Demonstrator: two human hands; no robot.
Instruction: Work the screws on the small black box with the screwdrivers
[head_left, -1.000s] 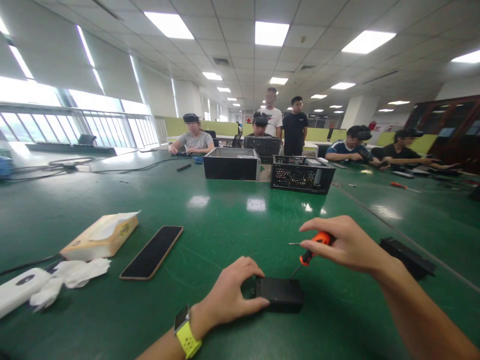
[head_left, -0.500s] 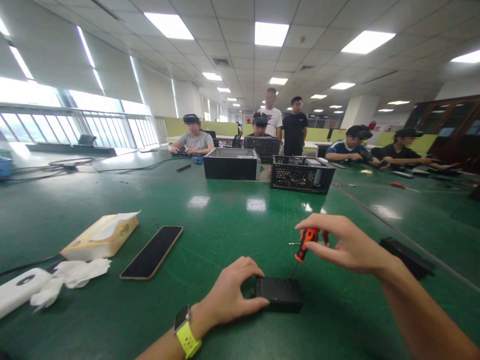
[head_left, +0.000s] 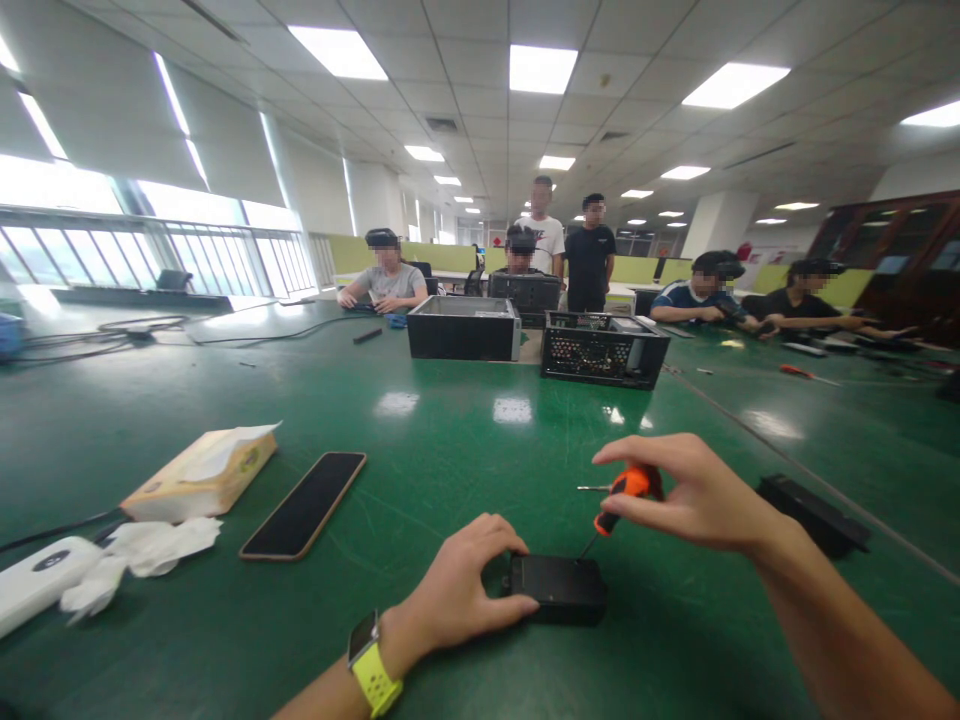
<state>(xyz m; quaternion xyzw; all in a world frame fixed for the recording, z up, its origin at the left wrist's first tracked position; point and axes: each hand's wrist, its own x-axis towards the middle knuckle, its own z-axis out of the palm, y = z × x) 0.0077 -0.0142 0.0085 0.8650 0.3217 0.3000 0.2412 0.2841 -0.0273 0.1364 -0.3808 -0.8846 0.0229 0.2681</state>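
My left hand (head_left: 469, 585) grips the left end of a small black box (head_left: 559, 588), thumb in front and fingers behind, as it lies on the green table. In my right hand (head_left: 679, 495) is an orange and black screwdriver (head_left: 628, 490), tilted to the right above the box. Its thin shaft slants down to the box's top rear edge. Another metal shaft (head_left: 592, 488) shows just left of the handle; what it belongs to is partly hidden by the hand.
A phone (head_left: 304, 507), a tissue pack (head_left: 206, 472), crumpled tissue (head_left: 154, 548) and a white device (head_left: 45, 580) lie left. A black part (head_left: 814, 515) lies right. Two computer cases (head_left: 463, 332) stand ahead. Another screwdriver (head_left: 806, 373) lies far right. Several people sit or stand beyond.
The screwdriver handle has tipped further to the right and slightly down, with my right hand shifting a little. My left hand and the black box stay almost in place.
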